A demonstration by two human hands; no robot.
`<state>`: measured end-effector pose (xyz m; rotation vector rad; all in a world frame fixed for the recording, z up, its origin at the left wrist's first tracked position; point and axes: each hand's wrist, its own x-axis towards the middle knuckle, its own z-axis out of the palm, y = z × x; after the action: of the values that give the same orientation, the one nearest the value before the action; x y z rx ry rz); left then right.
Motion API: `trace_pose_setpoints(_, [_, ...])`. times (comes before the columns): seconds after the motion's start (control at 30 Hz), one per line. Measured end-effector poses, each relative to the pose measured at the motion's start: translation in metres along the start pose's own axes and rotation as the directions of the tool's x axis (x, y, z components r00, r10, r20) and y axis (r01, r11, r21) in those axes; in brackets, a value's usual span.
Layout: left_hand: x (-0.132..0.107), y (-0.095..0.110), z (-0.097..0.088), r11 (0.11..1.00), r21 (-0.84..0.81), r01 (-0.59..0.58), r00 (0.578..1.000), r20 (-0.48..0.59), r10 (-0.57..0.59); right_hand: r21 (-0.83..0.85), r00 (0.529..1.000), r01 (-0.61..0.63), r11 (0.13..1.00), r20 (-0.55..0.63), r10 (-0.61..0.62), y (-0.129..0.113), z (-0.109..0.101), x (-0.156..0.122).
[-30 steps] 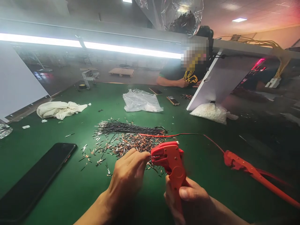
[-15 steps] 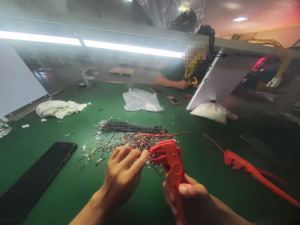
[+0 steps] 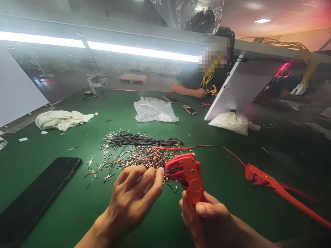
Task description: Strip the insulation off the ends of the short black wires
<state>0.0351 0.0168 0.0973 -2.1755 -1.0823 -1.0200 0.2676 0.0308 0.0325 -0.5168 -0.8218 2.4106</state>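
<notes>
My right hand (image 3: 210,210) grips the handles of a red wire stripper (image 3: 193,187), its jaws facing left. Close to those jaws is my left hand (image 3: 136,193), thumb and forefinger pinched together. Whatever sits between the fingertips is too small or hidden to make out. Just beyond both hands is a heap of cut wire bits (image 3: 148,156), copper and black. Behind the heap lies a bundle of black wires (image 3: 139,140). A thin red cord (image 3: 207,146) runs from it to a second red wire stripper (image 3: 267,181) at the right.
A black phone (image 3: 41,196) lies at the left on the green table (image 3: 85,220). Farther back are a white cloth (image 3: 64,120), a clear plastic bag (image 3: 155,110) and a tied bag of white material (image 3: 230,123) beside a slanted white panel. A co-worker (image 3: 191,82) sits opposite.
The whole view has shifted slightly to the left. My left hand is a touch lower, still pinched by the jaws. The wire stripper in my right hand has hardly moved.
</notes>
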Motion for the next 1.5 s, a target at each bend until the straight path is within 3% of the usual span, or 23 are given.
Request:
trace_pose_setpoints(0.37, [-0.004, 0.001, 0.003, 0.998, -0.04, 0.049, 0.999, 0.008, -0.049, -0.033, 0.998, 0.064, 0.997, -0.028, -0.065, -0.003, 0.008, -0.002])
trace_pose_setpoints(0.67, [0.0, 0.003, 0.007, 0.987, -0.12, 0.104, 0.994, 0.05, -0.099, -0.1, 0.98, 0.087, 0.991, -0.172, -0.103, 0.0, 0.002, -0.004])
trace_pose_setpoints(0.83, [0.007, 0.007, 0.011, 0.927, -0.267, 0.262, 0.965, 0.06, -0.255, -0.115, 0.989, 0.119, 0.986, -0.078, -0.129, 0.001, 0.001, 0.001])
trace_pose_setpoints(0.97, [0.009, 0.008, 0.01, 0.886, -0.337, 0.32, 0.946, 0.054, -0.321, -0.071, 0.995, 0.099, 0.992, -0.018, -0.101, 0.0, 0.006, 0.005])
trace_pose_setpoints(1.17, [0.007, 0.004, 0.007, 0.926, -0.28, 0.253, 0.967, 0.06, -0.246, -0.015, 0.997, 0.072, 0.997, 0.038, -0.072, 0.0, 0.004, 0.003])
trace_pose_setpoints(1.5, [0.005, 0.005, 0.004, 0.963, -0.13, 0.234, 0.972, -0.003, -0.237, 0.06, 0.998, 0.015, 0.998, 0.059, -0.018, 0.002, 0.0, -0.002])
